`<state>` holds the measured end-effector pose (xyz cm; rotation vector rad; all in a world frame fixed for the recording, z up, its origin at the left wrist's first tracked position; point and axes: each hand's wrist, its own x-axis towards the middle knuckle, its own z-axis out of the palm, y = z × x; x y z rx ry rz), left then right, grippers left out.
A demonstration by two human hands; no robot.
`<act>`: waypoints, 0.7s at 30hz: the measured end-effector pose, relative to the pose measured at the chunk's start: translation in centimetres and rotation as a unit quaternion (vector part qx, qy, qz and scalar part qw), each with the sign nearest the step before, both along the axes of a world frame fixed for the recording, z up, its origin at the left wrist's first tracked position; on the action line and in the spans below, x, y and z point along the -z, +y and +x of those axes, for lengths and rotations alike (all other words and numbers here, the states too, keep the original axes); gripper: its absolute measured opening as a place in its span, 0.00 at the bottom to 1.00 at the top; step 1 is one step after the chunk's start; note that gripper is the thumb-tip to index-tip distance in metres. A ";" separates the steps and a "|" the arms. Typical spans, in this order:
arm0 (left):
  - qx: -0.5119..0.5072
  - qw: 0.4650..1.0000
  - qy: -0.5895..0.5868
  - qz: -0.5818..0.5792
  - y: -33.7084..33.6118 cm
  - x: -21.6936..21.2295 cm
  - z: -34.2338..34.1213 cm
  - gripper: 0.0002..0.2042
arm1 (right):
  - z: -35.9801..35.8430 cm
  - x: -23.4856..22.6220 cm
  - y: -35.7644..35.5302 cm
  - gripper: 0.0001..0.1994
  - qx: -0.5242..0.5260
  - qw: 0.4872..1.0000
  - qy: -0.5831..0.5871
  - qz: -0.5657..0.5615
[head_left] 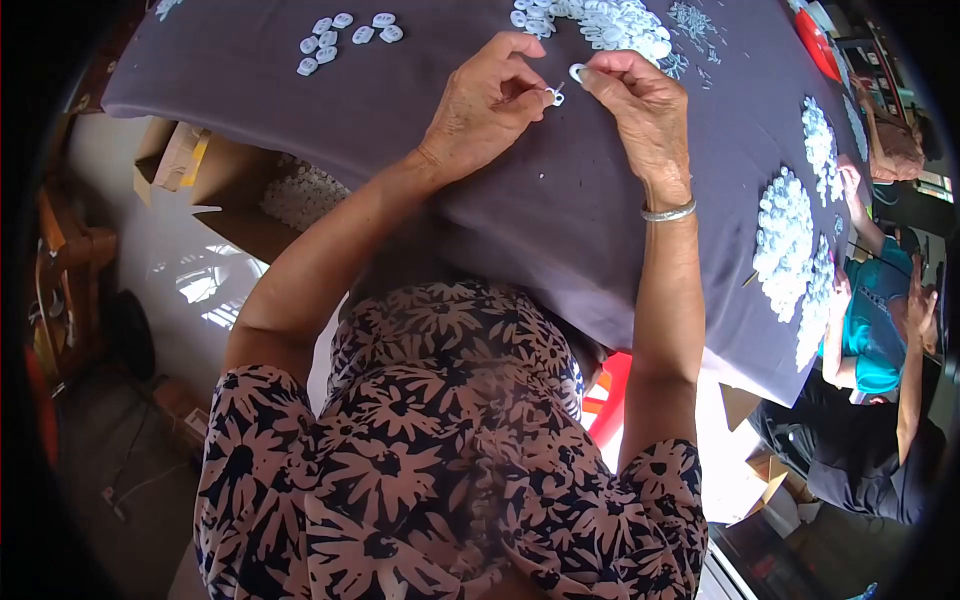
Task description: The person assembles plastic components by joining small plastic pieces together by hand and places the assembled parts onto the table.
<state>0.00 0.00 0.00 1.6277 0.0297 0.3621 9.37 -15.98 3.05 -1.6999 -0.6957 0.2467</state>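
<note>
My left hand (487, 100) is raised over the dark tablecloth, thumb and forefinger pinched on a small white plastic piece with a hole (557, 97). A thin pin-like bit seems to stick up beside that piece, too small to make out. Just to the right, my right hand (640, 98) grips a white oval plastic piece (577, 73) by its edge. The two pieces are close together but apart. Beyond my hands lies a heap of white oval pieces (625, 25), with a scatter of small grey pins or screws (695, 28) to its right.
A few white oval pieces (326, 40) lie in a loose group at far left. More white heaps (785, 240) cover the table's right side, where other people (875, 330) sit working. An open cardboard box (235, 215) with small white parts stands below the table's left edge.
</note>
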 end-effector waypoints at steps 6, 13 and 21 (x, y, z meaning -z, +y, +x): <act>-0.005 1.000 -0.016 0.022 0.4 -0.1 0.2 0.16 | -0.5 -0.1 0.8 0.07 0.008 1.000 0.010 0.004; 0.002 1.000 -0.015 0.011 0.5 0.2 0.3 0.17 | -0.7 -0.1 0.9 0.06 -0.005 0.999 -0.038 -0.017; 0.007 0.999 -0.019 0.034 0.5 0.5 0.3 0.18 | -0.7 0.0 0.9 0.06 -0.003 0.997 -0.069 -0.033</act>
